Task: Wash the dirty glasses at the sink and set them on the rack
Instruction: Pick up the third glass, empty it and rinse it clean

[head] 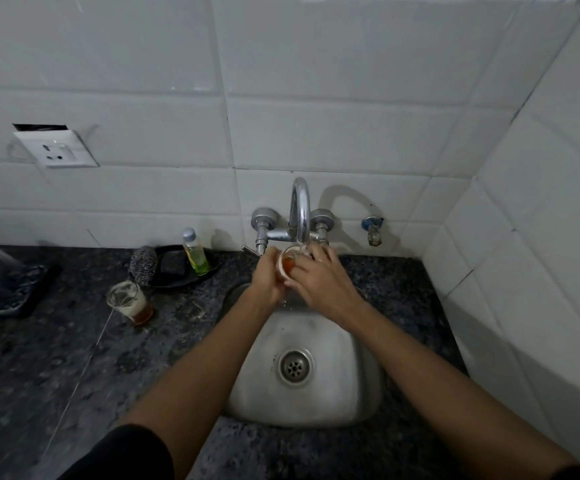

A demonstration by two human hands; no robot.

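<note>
Dark sleeves (132, 452) sit at the bottom edge of the head view, and two bare forearms reach forward from them over a small steel sink (333, 344) set into a dark speckled counter (74, 358). A round drain (294, 367) lies in the middle of the basin.

Above the far end of the sink, both hands meet round one glass (287, 263), held tilted under the spout of a chrome tap (300, 209) with its rim toward the camera and a reddish tint at its bottom. Left hand (267, 277) wraps its curled fingers round the glass from the left; right hand (319, 275) grips it from the right, fingers bent over its side. Water runs from the spout onto the glass.

On the counter left of the sink stands a second glass (130, 301), upright, with froth on its wall and brown liquid at its bottom. Behind it a black tray (184, 268) holds a scrubber (144, 265) and a bottle of green liquid (195, 252). A white wall socket (56, 148) is set in the tiles above.
</note>
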